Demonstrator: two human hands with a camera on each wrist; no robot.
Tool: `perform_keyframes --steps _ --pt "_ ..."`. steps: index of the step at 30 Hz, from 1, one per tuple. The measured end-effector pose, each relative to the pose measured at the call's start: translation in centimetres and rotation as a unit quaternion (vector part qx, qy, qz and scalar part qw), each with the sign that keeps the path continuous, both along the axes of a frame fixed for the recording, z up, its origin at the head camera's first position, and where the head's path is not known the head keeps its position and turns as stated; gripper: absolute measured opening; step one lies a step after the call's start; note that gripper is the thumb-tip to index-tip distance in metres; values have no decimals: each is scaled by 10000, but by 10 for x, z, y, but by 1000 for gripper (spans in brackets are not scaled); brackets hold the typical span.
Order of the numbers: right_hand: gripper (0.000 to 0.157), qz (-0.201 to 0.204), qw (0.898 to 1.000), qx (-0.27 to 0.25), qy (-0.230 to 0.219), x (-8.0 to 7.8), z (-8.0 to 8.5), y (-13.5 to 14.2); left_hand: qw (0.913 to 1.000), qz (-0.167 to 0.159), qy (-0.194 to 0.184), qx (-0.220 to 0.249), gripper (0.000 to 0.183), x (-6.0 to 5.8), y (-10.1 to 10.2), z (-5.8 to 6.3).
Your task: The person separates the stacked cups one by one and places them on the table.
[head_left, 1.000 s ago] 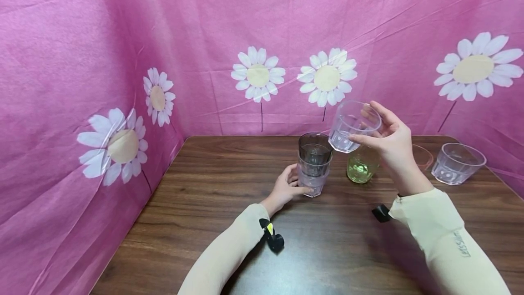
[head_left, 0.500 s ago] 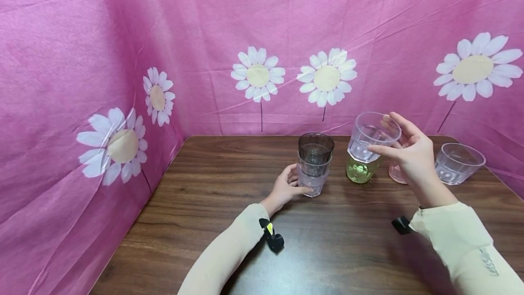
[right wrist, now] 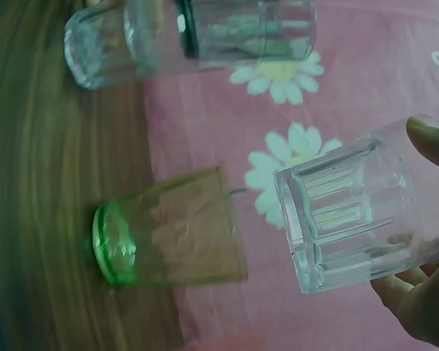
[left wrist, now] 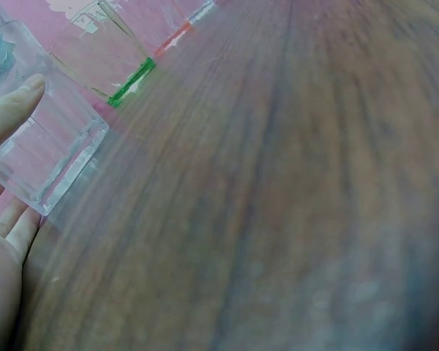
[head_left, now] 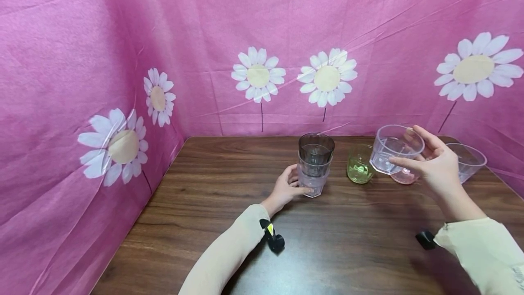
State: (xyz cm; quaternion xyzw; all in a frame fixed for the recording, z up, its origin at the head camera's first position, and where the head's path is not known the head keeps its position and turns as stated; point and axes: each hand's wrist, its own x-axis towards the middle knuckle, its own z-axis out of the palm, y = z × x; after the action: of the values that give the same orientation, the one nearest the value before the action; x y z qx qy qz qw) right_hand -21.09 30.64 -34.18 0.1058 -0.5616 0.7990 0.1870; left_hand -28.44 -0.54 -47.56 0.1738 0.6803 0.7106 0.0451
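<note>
**Evidently aloft: a clear faceted tumbler [head_left: 393, 147] just right of the green tumbler [head_left: 360, 170]**

Apparently clear of the table [head_left: 229, 172], that clear faceted tumbler tilted slightly, its mouth upward, nearer the viewer than the green tumbler and apart from it. The right hand [head_left: 440, 167] pinched its wall, thumb in front and fingers behind, spread only as wide as the glass-like body demanded.

Left of the green tumbler stood an upright stack [head_left: 313, 181], with a smoke-grey tumbler [head_left: 316, 147] nested at the top; how many clear ones sat beneath I could not tell. The left hand [head_left: 286, 188] held it low, thumb across the near side and fingers round the far side. Right of the green tumbler came a pink tumbler [head_left: 405, 177], partly hidden, and farther right a second clear tumbler [head_left: 471, 160].

By my judgement the held piece was light and stiff, probably plastic, though thin glass was not ruled out. Smooth walls could have let it slip, especially if damp. Its facets likely offered the surest hold, opposite sides below the rim; the stack seemed best steadied near its base, where a knock would have tipped it least.
</note>
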Motion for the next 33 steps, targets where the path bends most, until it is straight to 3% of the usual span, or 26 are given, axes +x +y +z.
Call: perform_keyframes --steps 4,14,21,29,33 --pt "86 -350 9983 446 -159 5 -6 13 10000 -9 39 -10 71 -1 0 -1" --pt "83 -787 9946 581 -359 20 -19 46 10000 -26 47 -3 70 -1 0 0" --pt "87 -1255 9831 1021 -852 31 -23 65 10000 -5 1 -9 72 -1 0 0" --pt "96 -1001 9935 -91 -531 37 -42 81 10000 3 -7 -19 72 -1 1 1" --pt "99 -972 9942 -238 -389 40 -52 88 10000 4 -10 -23 71 -1 0 1"
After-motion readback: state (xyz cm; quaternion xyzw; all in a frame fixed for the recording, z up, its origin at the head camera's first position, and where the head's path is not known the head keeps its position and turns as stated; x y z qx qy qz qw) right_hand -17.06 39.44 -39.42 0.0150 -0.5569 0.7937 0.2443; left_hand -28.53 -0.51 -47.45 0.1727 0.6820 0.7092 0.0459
